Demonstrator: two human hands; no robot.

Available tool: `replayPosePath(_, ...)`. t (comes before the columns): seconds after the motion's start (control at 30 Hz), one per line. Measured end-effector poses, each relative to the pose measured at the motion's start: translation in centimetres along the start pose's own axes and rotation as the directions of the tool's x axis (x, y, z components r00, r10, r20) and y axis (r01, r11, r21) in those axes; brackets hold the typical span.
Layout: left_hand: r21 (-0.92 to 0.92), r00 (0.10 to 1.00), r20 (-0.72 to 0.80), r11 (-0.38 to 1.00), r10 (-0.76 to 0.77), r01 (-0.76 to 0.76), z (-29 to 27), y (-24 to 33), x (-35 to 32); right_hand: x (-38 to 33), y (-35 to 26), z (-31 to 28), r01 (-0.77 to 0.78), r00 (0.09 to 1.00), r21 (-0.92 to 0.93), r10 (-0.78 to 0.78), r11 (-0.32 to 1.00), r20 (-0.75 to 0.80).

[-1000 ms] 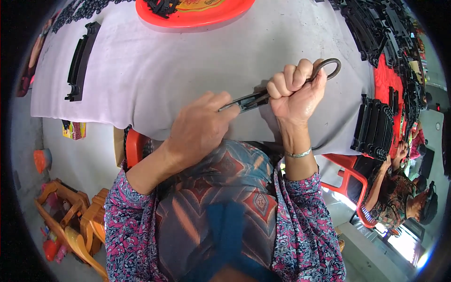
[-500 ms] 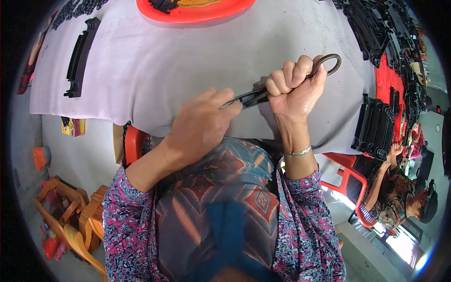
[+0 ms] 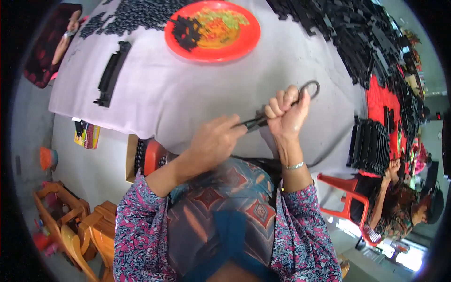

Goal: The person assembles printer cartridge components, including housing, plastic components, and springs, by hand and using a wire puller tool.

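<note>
My right hand (image 3: 284, 113) is clenched around the handles of dark metal scissors (image 3: 307, 90), whose loop sticks up past my fingers. The blades point left toward my left hand (image 3: 217, 139), whose fingertips pinch something small at the blade tips (image 3: 249, 124). What is between those fingers is too small to make out. Both hands hover over the near edge of a table covered with a pale lilac cloth (image 3: 188, 89).
An orange plate (image 3: 213, 30) with small black parts sits at the far middle. A black strip (image 3: 110, 73) lies at the left. Heaps of black plastic parts (image 3: 361, 42) and a stacked pile (image 3: 371, 145) fill the right side. Another person (image 3: 399, 207) sits at right; red chair (image 3: 347, 197).
My head has tipped so more of the table and the orange plate shows. Both hands keep the same hold on the scissors and the small piece.
</note>
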State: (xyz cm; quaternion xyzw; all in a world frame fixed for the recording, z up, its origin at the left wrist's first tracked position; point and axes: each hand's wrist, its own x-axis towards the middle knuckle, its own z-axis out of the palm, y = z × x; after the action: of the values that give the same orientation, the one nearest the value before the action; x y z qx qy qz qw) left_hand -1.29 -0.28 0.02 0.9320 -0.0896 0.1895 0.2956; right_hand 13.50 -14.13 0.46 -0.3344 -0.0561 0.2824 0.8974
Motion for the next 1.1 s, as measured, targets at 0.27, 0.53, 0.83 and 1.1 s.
replayPosePath(0.27,-0.01,1.0,0.002,1.0,0.015,-0.015,0.4,0.2,-1.6,0.0,-8.0,-2.9,-0.051,0.995,-0.157,0.036,0.986,-0.093)
replayPosePath(0.53,0.007,0.999,-0.012,0.999,-0.035,0.035,-2.1,-0.9,-1.9,1.7,-6.8,-6.4,-0.077,0.945,-0.525,-0.105,0.848,-0.31)
replayPosePath(0.83,0.096,0.89,-0.196,0.895,-0.412,0.436,-8.9,-5.2,-4.4,2.3,-6.2,-8.5,0.078,0.888,-0.962,-0.456,0.263,-0.052)
replayPosePath(1.1,0.215,0.691,-0.542,0.717,-0.478,0.664,-11.6,-12.7,-6.3,2.9,-6.0,-10.6,0.133,0.842,-0.99,-0.531,0.042,0.091)
